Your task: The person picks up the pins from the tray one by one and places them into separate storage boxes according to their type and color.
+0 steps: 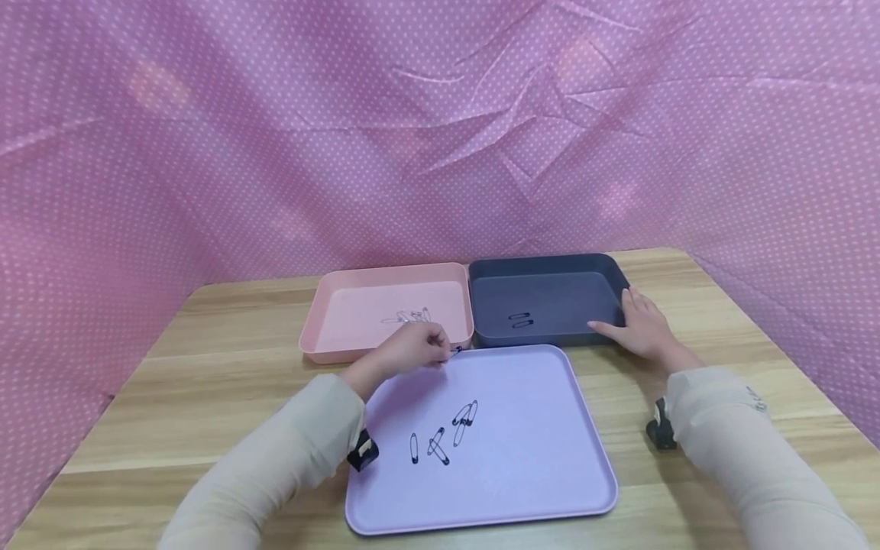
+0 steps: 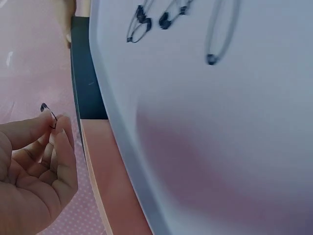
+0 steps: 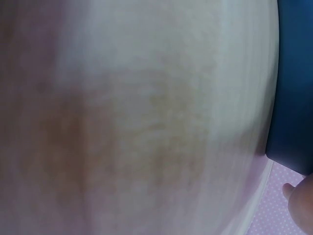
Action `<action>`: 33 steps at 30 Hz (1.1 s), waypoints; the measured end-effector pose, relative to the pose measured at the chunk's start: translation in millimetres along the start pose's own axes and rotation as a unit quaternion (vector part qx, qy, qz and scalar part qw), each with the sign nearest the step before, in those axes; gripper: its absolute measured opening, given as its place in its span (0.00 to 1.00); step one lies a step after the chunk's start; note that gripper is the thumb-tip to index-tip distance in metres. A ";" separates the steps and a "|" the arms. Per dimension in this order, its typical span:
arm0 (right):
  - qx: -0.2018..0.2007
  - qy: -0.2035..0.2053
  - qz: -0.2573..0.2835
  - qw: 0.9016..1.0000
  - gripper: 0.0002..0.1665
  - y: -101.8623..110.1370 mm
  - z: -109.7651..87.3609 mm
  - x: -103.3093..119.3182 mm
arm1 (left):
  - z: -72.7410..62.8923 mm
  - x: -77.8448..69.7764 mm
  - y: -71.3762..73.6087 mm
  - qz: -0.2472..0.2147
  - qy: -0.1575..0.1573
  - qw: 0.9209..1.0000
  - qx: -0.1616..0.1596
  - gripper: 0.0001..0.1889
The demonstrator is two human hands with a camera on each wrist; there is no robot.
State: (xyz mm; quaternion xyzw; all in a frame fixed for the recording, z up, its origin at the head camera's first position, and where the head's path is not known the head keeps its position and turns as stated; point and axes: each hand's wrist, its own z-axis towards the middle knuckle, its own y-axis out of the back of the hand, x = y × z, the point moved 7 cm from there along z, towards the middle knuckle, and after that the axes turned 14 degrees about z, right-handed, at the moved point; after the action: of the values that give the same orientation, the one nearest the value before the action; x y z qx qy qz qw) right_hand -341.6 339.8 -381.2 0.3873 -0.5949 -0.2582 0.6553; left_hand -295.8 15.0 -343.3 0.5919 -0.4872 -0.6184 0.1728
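My left hand [image 1: 418,347] pinches a black safety pin [image 1: 455,351] between thumb and fingertips, over the far edge of the lilac tray [image 1: 536,458]. In the left wrist view the safety pin [image 2: 53,117] sticks up from the fingertips. Several black safety pins [image 1: 437,446] lie on the lilac tray. My right hand [image 1: 641,325] rests on the near right corner of the dark grey tray [image 1: 564,298], its thumb and fingers spread across the rim. Two black safety pins [image 1: 522,324] lie in that tray. A small heap of pale safety pins [image 1: 412,315] sits in the pink tray [image 1: 344,313].
The pink and dark trays stand side by side at the back of the wooden table [image 1: 206,397], just behind the lilac tray. A pink dotted cloth [image 1: 440,153] hangs around the table's back and sides.
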 end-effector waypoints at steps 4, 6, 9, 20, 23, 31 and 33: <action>-0.001 0.003 0.000 1.000 0.59 1.0 -1.2 1.6 | 11.1 -4.7 1.3 -0.015 -0.004 1.000 -0.009 0.03; -0.002 0.005 0.001 1.000 0.59 1.1 -2.0 2.3 | 16.7 -7.0 1.9 -0.017 -0.006 1.000 -0.017 0.04; -0.006 0.011 0.009 1.000 0.60 1.2 -2.9 2.3 | 24.4 -10.6 3.9 -0.018 -0.009 0.999 -0.033 0.04; -0.002 0.009 0.013 1.000 0.60 -0.2 -3.2 0.3 | 43.4 -17.3 -1.8 -0.081 0.024 0.996 -0.033 0.03; 0.006 0.004 0.008 1.000 0.59 -1.2 -2.5 0.2 | 49.6 -18.5 -3.8 -0.095 0.025 0.995 -0.030 0.03; -0.013 0.017 0.020 1.000 0.61 0.8 -2.1 0.6 | 69.7 -25.9 -9.6 -0.121 0.020 0.991 -0.045 0.03; -0.015 0.019 0.021 0.999 0.62 0.8 -1.9 0.5 | 74.0 -27.3 -13.4 -0.153 0.023 0.987 -0.047 0.03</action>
State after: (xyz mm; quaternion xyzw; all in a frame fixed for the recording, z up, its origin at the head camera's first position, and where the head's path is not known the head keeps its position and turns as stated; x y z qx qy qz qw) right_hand -339.8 340.2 -380.2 0.3694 -0.5868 -0.2457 0.6774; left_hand -351.0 72.2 -351.7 0.6646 -0.3575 -0.6460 0.1153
